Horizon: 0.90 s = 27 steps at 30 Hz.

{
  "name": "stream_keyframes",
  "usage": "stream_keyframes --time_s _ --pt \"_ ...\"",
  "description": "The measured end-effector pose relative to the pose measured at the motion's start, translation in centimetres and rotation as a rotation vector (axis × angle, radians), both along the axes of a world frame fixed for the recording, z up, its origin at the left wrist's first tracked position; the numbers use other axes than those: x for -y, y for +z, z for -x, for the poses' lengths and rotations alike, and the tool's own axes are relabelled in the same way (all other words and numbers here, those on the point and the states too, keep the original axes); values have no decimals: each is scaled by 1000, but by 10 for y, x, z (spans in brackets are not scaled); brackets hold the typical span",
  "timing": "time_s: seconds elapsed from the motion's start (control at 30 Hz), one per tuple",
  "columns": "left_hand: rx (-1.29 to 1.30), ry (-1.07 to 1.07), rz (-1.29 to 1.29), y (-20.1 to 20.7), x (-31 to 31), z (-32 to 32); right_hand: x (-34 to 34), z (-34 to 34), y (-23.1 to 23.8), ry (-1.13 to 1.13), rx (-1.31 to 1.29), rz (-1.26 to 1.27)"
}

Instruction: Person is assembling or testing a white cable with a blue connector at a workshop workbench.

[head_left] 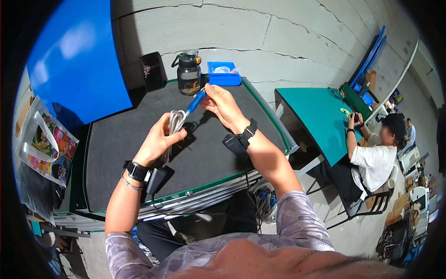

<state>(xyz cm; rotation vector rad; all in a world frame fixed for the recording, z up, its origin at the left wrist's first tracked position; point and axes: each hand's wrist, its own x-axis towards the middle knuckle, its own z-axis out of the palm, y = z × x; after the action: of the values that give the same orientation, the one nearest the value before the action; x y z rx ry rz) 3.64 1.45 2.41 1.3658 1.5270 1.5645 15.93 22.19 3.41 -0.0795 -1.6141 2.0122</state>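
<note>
Above a dark mat (125, 153) on the workbench, I hold a looped bundle of pale grey cable (177, 120). My left hand (158, 139) is closed around the loops, thumb across them, with cable hanging below the fist. A blue connector (196, 101) stands out from the bundle, slanting up to the right. My right hand (222, 103) pinches the tip of this connector between thumb and fingers. The metal end is mostly hidden by those fingers.
Along the bench's back stand a phone (153, 71), a dark water bottle (189, 74) and a blue bin (225, 78) holding small bags. More cables (265, 204) hang or lie below the front edge. To the right, a person (376, 153) sits at a green table (316, 116).
</note>
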Motion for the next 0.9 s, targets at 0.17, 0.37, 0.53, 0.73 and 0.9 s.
stream_keyframes --time_s 0.17,0.37,0.53,0.73,0.9 --pt "339 -126 232 -5 -4 14 -9 1 -5 -225 197 36" --pt "443 -178 279 -8 -7 13 -17 -2 -8 -250 307 56" --pt "325 -198 256 -8 -6 10 -20 -2 -11 -253 308 63" --pt "435 -275 213 -11 -6 8 -28 2 -20 -225 318 73" --pt "600 -155 179 -8 -12 8 -35 4 -18 -260 261 107"
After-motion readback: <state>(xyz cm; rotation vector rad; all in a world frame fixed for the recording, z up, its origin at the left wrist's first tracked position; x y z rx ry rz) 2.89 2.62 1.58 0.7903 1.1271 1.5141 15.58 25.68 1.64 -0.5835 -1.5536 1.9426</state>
